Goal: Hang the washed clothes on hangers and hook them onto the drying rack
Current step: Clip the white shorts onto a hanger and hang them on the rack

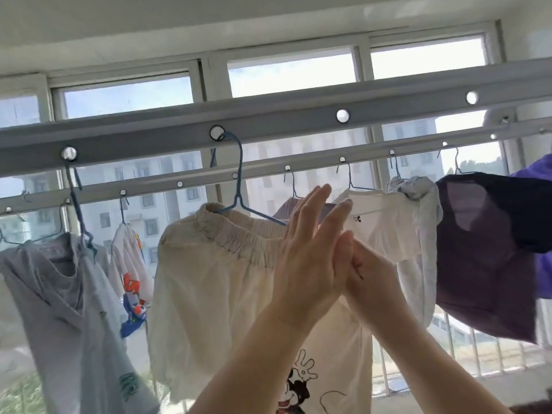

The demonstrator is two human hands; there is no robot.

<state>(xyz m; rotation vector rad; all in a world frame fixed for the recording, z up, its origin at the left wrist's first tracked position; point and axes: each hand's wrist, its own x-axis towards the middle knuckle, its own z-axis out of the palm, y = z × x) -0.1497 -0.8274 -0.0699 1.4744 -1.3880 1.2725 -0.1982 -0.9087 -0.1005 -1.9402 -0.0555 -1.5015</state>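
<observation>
My left hand (pixel 310 249) and my right hand (pixel 369 273) are raised and pressed flat together, palm to palm, with nothing between them. Just behind and left of them a cream garment with an elastic band (pixel 209 279) hangs on a blue hanger (pixel 237 180), which is hooked into a hole of the near rack rail (pixel 298 122). Further left, a grey T-shirt (pixel 68 294) hangs on another hanger from the same rail. Behind my hands, on the far rail (pixel 313 163), a white shirt with a small mouse print (pixel 385 228) hangs partly hidden.
The far rail also carries a colourful printed garment (pixel 131 282), a pale bunched cloth (pixel 424 204) and a dark purple garment (pixel 484 258) at the right. Two holes in the near rail right of the blue hanger hold nothing. Windows and a railing lie behind.
</observation>
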